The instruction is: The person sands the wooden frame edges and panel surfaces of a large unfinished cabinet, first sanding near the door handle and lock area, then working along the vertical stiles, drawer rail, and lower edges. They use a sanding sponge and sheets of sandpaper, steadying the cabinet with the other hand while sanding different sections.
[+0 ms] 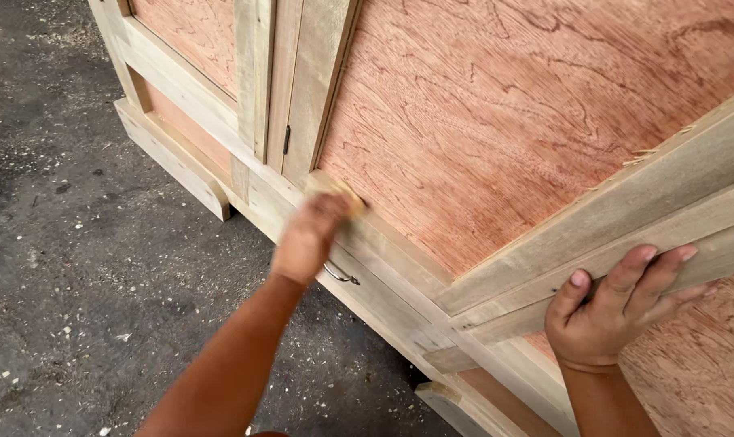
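Left hand (314, 235) is down on the cabinet (496, 121), fingers curled and pressed together over a small tan pad (342, 193), probably sandpaper, that peeks out just past the fingertips. It sits flat against the pale wooden rail (383, 243), likely so the whole face of the pad bears on the wood. Just under the heel of that hand, one small metal handle (341, 275) shows.

Over to the right hand (609, 311): four fingers spread and hooked up over the slanting frame piece (666, 194), thumb out of view beneath. It looks like a steadying grip, bracing the big piece while the other hand works.

Counting up: two hands, one pad, one handle, and one dark hinge (286, 139) well above the left fingers. Sawdust speckles the dark floor (67, 243) beyond them.
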A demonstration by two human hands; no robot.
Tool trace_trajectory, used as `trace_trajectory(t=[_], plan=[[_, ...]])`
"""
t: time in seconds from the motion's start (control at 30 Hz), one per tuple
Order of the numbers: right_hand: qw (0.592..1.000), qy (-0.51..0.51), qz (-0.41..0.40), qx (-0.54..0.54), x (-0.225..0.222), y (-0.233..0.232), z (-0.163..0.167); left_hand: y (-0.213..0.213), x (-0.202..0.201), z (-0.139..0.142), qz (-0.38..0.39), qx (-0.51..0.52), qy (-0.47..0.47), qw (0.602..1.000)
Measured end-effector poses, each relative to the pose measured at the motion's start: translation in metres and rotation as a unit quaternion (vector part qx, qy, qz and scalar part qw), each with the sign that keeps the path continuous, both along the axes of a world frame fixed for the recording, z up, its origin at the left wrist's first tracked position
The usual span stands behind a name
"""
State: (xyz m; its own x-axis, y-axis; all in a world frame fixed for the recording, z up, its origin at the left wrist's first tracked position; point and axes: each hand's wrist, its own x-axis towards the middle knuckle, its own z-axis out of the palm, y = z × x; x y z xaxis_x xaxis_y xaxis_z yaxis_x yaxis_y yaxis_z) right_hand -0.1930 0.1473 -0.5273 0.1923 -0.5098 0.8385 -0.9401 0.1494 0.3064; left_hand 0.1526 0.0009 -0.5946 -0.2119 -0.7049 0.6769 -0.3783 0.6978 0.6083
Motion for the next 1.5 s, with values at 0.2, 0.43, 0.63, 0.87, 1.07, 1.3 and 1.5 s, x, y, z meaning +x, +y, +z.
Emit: trace_trajectory(t=[0.2, 0.43, 0.63, 0.87, 1.07, 1.3, 1.5], plan=[[0.999, -0.032, 0.016, -0.002, 0.006, -0.005, -0.027, -0.011, -0.016, -0.012, 0.289, 0.042, 0.178, 0.940], [1.000, 0.001, -0.001, 0.004, 0.001, -0.011, -0.035, -0.024, -0.087, -0.004, 0.230, 0.227, 0.368, 0.872], [0.999, -0.009, 0.030, 0.006, 0.007, -0.012, -0.028, 0.041, -0.150, -0.023, 0.206, 0.149, 0.283, 0.925], [0.999, -0.030, 0.028, 0.031, 0.010, -0.012, -0.028, 0.039, -0.165, -0.040, 0.196, 0.190, 0.306, 0.912], [0.999, -0.039, 0.025, 0.019, 0.013, -0.014, -0.029, -0.019, -0.114, -0.019, 0.231, 0.205, 0.349, 0.885], [0.998, -0.031, 0.049, 0.040, 0.014, -0.005, -0.021, 0.086, -0.208, -0.044, 0.151, 0.208, 0.301, 0.918], [0.999, 0.017, 0.035, 0.018, 0.012, -0.007, -0.019, -0.038, -0.104, -0.024, 0.248, 0.230, 0.361, 0.869]])
